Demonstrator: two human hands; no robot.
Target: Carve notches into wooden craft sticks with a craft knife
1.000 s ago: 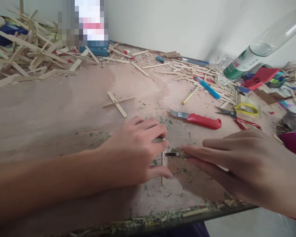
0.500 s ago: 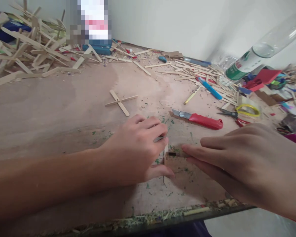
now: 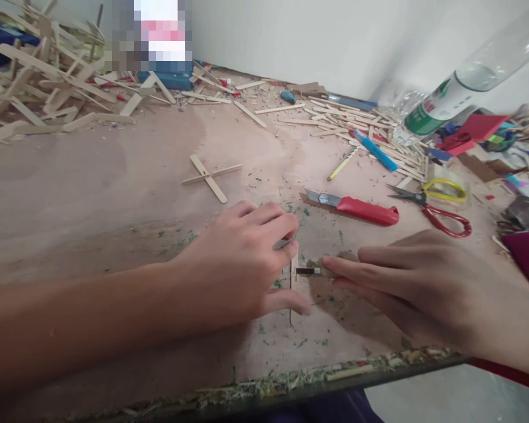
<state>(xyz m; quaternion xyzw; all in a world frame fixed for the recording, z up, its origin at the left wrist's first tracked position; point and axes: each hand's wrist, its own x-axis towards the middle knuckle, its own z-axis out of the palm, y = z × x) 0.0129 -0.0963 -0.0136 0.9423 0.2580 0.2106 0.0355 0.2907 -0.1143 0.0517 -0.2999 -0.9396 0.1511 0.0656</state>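
On the tabletop, my left hand (image 3: pixel 258 258) is curled over a thin wooden craft stick (image 3: pixel 294 267). Its fingertips press near the far end and the thumb rests by the near part. A grey metallic piece (image 3: pixel 283 242) shows under those fingers; its kind is hidden. My right hand (image 3: pixel 405 288) is closed around a slim tool with a flat dark tip (image 3: pixel 307 271), and that tip meets the stick's right side. The tool's handle is mostly hidden by my fingers. Beyond my left hand lie two craft sticks joined in a cross (image 3: pixel 208 178).
A red utility knife (image 3: pixel 365 210) with its blade out lies past my hands, beside scissors (image 3: pixel 423 198), a blue cutter (image 3: pixel 377 151) and a yellow drill bit (image 3: pixel 342 164). A plastic bottle (image 3: pixel 441 106) leans at back right. Craft sticks (image 3: pixel 48 76) heap at back left.
The view has shifted slightly, so the table items appear a little up and left. Both hands keep their hold, and the tool tip stays at the stick.
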